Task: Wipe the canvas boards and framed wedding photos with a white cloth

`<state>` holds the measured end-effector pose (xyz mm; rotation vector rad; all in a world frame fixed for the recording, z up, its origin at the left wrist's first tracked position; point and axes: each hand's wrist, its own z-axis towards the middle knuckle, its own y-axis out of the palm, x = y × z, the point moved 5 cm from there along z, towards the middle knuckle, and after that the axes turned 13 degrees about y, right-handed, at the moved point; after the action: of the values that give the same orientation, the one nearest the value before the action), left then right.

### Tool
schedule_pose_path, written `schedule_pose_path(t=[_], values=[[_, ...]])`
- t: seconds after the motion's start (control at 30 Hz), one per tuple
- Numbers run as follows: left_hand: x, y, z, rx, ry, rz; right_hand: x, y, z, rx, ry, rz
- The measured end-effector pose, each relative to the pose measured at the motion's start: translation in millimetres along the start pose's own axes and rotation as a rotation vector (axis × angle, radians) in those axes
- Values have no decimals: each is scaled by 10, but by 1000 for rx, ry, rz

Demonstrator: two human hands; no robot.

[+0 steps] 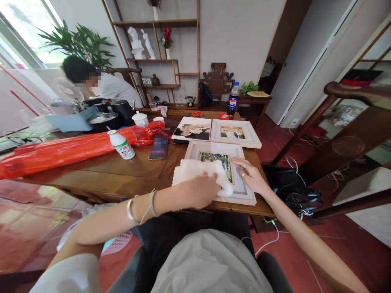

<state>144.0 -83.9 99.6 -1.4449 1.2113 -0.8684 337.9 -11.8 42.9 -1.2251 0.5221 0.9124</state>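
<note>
Left hand [203, 189]: Fingers were clamped on the cloth [192, 170].
Cloth: It lay on the frame [241, 199], over part of its photo [216, 156].
Right hand [253, 177]: Fingers were apart, resting on the frame's right side.
Frame: It lay flat on the table [137, 173].

My left hand [200, 191], fingers curled, is forward of my torso [210, 260]; my right hand [249, 177], fingers extended, is forward-right.
</note>
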Motion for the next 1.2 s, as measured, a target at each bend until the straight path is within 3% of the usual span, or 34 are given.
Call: schedule_pose_path(t=[0.1, 0.23, 0.33, 0.43, 0.57, 0.67, 0.77, 0.87, 1.03, 1.1, 1.2], values=[[335, -124, -153, 43, 44, -46, -24, -2, -3, 4, 1, -3], [308, -56, -40, 50, -181, -54, -41, -4, 0, 2, -6, -18], [11, 73, 196, 97, -343, 12, -31, -6, 4, 9, -24, -8], [-429, 159, 408, 198, -436, 84, -18, -7, 6, 21, -30, -4], [-924, 144, 589, 294, -433, 163, -19, -4, 2, 10, -23, 2], [-999, 93, 678, 237, -395, 167, -14, -5, 1, 11, -12, 8], [-774, 55, 681, 125, -379, 130, 3, -1, 1, 21, -5, 6], [-330, 12, 587, 44, -324, 122, 3, 7, -1, 16, -17, 16], [456, -206, 466, 160, -83, 178, -7, -8, 5, -1, -7, 31], [582, -251, 481, 163, -76, 144, -20, -17, 6, -14, -23, 39], [576, -236, 529, 171, -96, 93, -29, -20, 4, -25, -37, 49]])
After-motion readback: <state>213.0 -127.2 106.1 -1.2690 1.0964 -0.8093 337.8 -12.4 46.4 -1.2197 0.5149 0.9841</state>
